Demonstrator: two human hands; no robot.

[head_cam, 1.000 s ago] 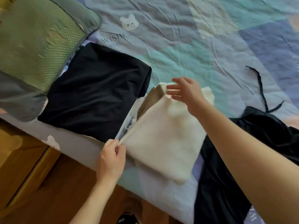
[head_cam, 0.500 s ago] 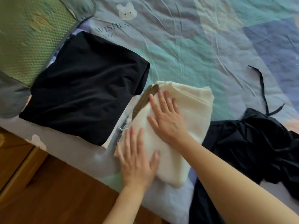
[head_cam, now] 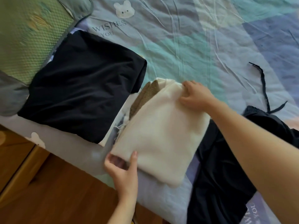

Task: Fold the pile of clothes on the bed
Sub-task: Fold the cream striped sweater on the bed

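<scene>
A folded cream garment (head_cam: 161,136) with a brown lining showing at its far left corner lies near the bed's front edge. My left hand (head_cam: 123,172) grips its near left corner, thumb on top and fingers underneath. My right hand (head_cam: 195,96) clutches its far edge, fingers curled into the cloth. A folded black garment (head_cam: 84,91) lies flat to the left, apart from the cream one. A crumpled black garment (head_cam: 226,167) with a loose drawstring lies unfolded on the right, partly under my right forearm.
The bedsheet (head_cam: 186,46) is patchwork blue, teal and grey with bunny prints. A green quilted pillow (head_cam: 27,38) sits at the far left. Wooden floor (head_cam: 56,194) and a wooden cabinet lie below the bed's edge.
Both hands lay flat, pressing the cream garment half a second ago. Now each hand has shifted to an edge and closed on the cloth.
</scene>
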